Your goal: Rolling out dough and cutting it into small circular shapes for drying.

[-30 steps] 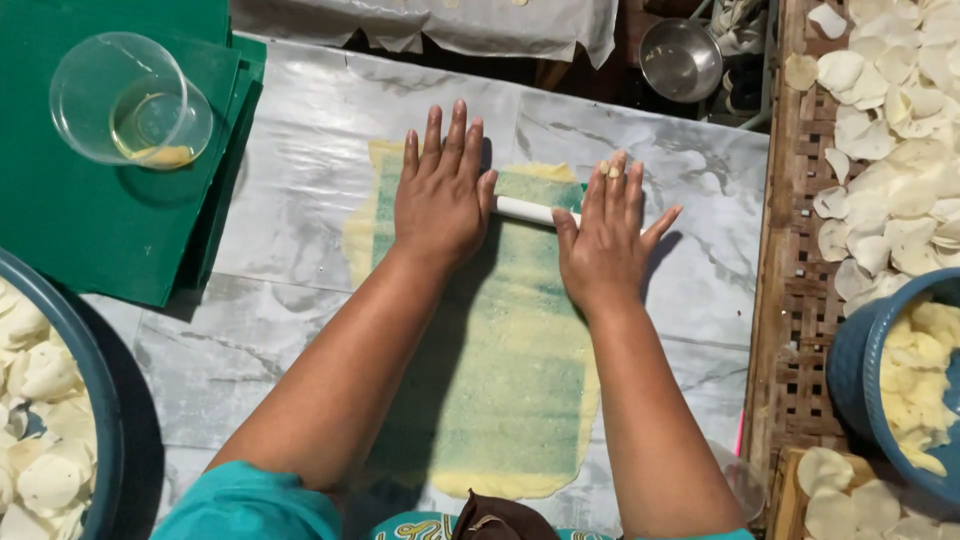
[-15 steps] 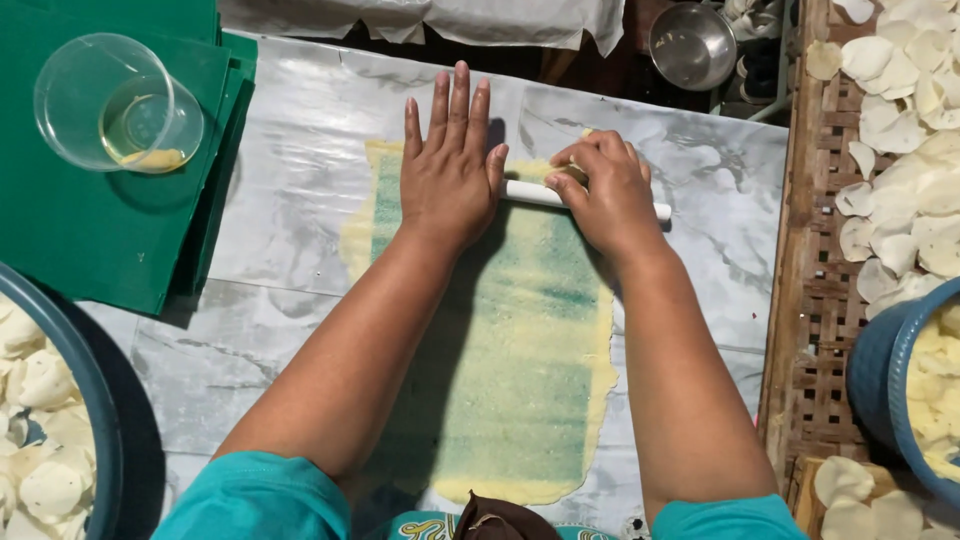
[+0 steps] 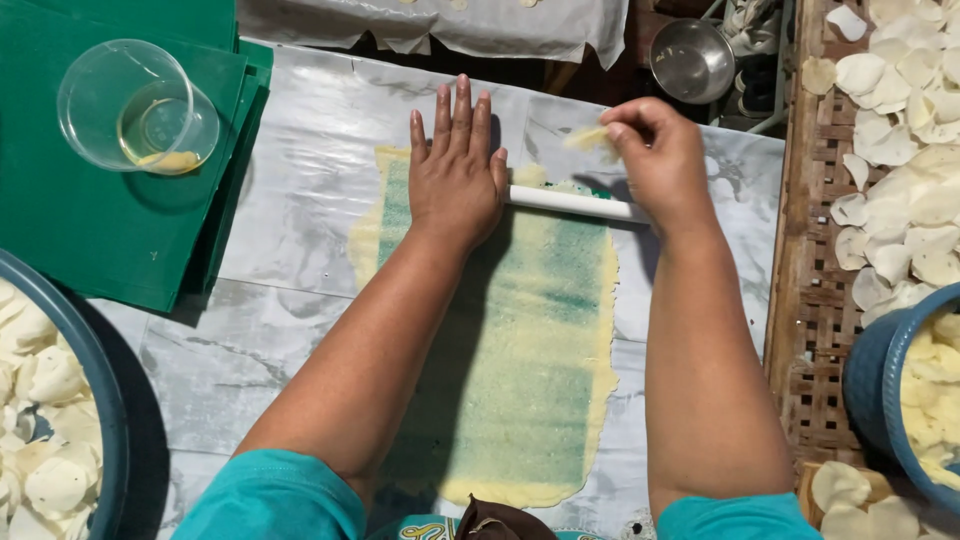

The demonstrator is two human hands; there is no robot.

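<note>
at my far left a blue basin (image 3: 95, 370) pokes in from the edge, filled with pale round dough discs (image 3: 40, 440). above it green boards (image 3: 110, 230) are stacked, and on them stands a clear plastic cup (image 3: 130, 105) with a little yellowish liquid at its bottom. the plastic-covered table (image 3: 290, 230) has bare room between the boards and the dough. the thin yellow dough sheet (image 3: 520, 370) runs long down the middle, its near end almost at the table's edge by my body. my left hand (image 3: 455, 170) lies flat, fingers spread, pressing one end of the white rolling pin (image 3: 575, 203) at the sheet's far end. my right hand (image 3: 655, 155) is raised above the pin's other end, fingertips pinched shut on a scrap of dough (image 3: 588, 137). beyond sits a small steel bowl (image 3: 692, 60), what it holds i cannot tell. on the right a woven bamboo rack (image 3: 815, 300) carries more discs, and a second blue basin (image 3: 885, 385) holds yellowish pieces.
</note>
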